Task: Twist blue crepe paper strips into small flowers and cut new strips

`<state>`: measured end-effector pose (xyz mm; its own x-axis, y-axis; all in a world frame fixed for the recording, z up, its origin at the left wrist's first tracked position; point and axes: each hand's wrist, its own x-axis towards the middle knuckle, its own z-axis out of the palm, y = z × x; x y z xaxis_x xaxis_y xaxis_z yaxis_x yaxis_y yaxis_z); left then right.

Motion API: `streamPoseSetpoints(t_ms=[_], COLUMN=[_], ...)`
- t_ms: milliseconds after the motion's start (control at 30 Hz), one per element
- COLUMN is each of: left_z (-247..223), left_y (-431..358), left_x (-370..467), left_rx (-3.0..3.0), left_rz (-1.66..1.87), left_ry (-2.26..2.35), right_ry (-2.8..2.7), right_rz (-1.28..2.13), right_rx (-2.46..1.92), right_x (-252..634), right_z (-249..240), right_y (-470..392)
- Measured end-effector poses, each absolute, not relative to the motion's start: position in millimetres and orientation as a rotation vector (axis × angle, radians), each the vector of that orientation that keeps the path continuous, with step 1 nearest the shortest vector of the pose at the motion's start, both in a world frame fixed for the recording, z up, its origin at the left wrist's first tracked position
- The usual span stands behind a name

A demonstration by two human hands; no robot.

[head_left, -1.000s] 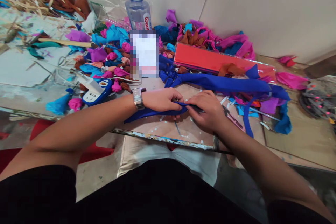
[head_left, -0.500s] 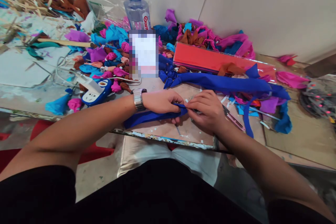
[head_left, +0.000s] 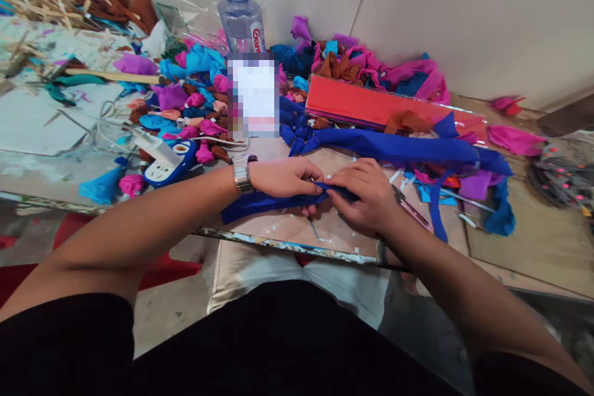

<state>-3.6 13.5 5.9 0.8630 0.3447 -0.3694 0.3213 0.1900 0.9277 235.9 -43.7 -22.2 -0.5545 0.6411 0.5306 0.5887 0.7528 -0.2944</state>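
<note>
A blue strip of thin, crepe-like material (head_left: 264,203) stretches between my hands just above the table's front edge. My left hand (head_left: 288,176), wearing a metal watch on its wrist, pinches the strip between thumb and fingers. Its loose end trails left under my forearm. My right hand (head_left: 366,192) is closed on the strip's other end, which is folded in and partly hidden by the fingers. Beyond my hands lies a longer blue strip (head_left: 390,145). Beside my right wrist rests a slim pink-handled tool (head_left: 417,211).
Colourful bunched and rolled pieces (head_left: 185,99) cover the back left, near a bottle (head_left: 241,21) and a blurred phone-like screen (head_left: 253,96). A red packet (head_left: 371,102) lies behind. A blue-and-white power strip (head_left: 171,164) sits left, pliers (head_left: 60,90) farther off.
My right hand has shifted slightly and its fingers now cover more of the strip's end. That end looks more folded in between my hands. The left hand stays almost in place.
</note>
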Motion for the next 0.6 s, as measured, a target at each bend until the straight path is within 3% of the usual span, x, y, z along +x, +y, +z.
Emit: streamPoseSetpoints(t_ms=[300, 600], left_z=[5.3, 15.4], left_y=[14.7, 26.4], left_x=[-4.8, -13.3], left_rx=[1.551, 2.16], left_rz=[-0.023, -0.042], left_ry=[0.604, 0.47], right_ry=[-2.295, -2.363], right_rz=[0.118, 0.201], right_rx=[-0.943, -0.972], right_x=[235.6, 239.0], right_z=[-23.3, -28.2], right_y=[-43.2, -38.7])
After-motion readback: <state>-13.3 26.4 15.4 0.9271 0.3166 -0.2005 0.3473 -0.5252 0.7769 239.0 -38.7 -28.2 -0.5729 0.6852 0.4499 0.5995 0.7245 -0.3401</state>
